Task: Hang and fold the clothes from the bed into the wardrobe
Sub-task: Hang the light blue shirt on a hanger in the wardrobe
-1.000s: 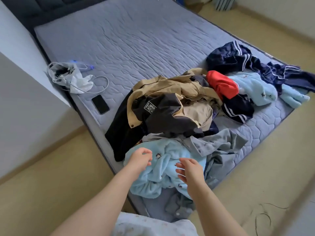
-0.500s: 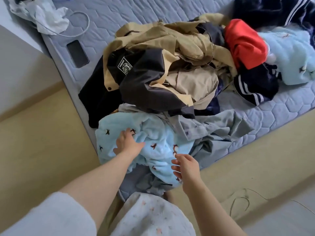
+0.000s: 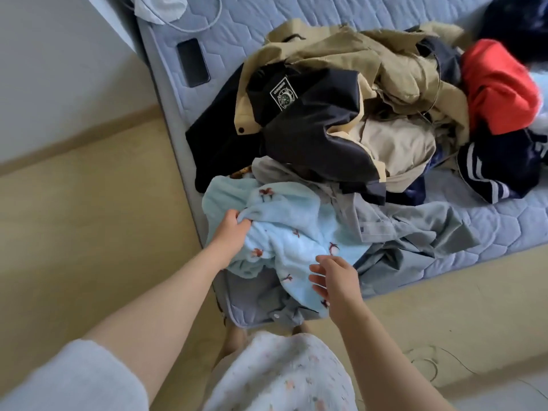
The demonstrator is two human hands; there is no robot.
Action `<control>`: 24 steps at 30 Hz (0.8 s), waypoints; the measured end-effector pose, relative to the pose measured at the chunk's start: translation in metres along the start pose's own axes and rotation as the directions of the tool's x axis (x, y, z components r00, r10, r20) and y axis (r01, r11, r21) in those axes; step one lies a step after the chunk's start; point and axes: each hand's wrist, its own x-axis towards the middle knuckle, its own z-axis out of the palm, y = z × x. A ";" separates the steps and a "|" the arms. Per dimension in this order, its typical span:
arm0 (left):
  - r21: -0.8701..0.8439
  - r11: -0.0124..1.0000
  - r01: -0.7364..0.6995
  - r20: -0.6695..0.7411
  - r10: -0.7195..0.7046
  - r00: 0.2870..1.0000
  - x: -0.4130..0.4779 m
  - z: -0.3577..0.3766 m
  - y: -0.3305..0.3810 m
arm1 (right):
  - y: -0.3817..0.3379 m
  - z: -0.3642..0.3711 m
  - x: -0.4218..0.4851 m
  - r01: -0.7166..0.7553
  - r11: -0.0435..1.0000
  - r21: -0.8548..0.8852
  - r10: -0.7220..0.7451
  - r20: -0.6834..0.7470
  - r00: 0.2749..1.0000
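A pile of clothes lies on the near corner of the grey quilted mattress (image 3: 489,229). Nearest me is a light blue fleece garment (image 3: 290,232) with small red figures on it. My left hand (image 3: 232,228) is shut on a bunched fold at its left side. My right hand (image 3: 335,277) hovers open over its lower right part, fingers apart, and I cannot tell if they touch the fleece. Behind the fleece lie a grey shirt (image 3: 415,229), a black and tan jacket (image 3: 311,120) with a white label, a red garment (image 3: 498,87) and a navy striped piece (image 3: 498,170).
A black phone (image 3: 192,62) lies on the mattress near its left edge, with a white cable (image 3: 207,22) and white cloth (image 3: 160,7) beyond it. A pale wall (image 3: 59,69) stands at the left. Tan floor (image 3: 89,232) surrounds the bed corner. A thin cord (image 3: 430,357) lies on the floor at right.
The view has closed in on the bed corner. My left hand has gone from resting on the blue fleece to gripping a fold of it. My right hand stays open near it.
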 end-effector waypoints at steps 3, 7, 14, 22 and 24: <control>-0.259 0.966 0.023 -0.021 -0.029 0.999 -0.030 -0.027 0.010 | -0.011 0.018 -0.027 0.085 0.996 -0.038 -0.083 0.036 0.996; -0.474 0.881 -0.019 -0.037 0.002 0.999 -0.072 -0.075 0.032 | -0.024 0.042 -0.074 0.324 0.927 -0.191 -0.288 0.194 0.938; -0.753 0.625 -0.206 -0.112 0.187 0.976 -0.157 -0.156 0.065 | -0.025 0.083 -0.154 0.763 0.562 -0.320 -0.624 0.442 0.645; -0.882 0.361 -0.302 -0.029 0.599 0.800 -0.248 -0.210 0.107 | -0.065 0.105 -0.246 0.934 0.354 0.045 -0.922 0.185 0.340; -0.896 0.267 -0.355 -0.057 0.725 0.687 -0.269 -0.224 0.113 | -0.082 0.103 -0.273 0.941 0.283 0.188 -0.958 0.106 0.267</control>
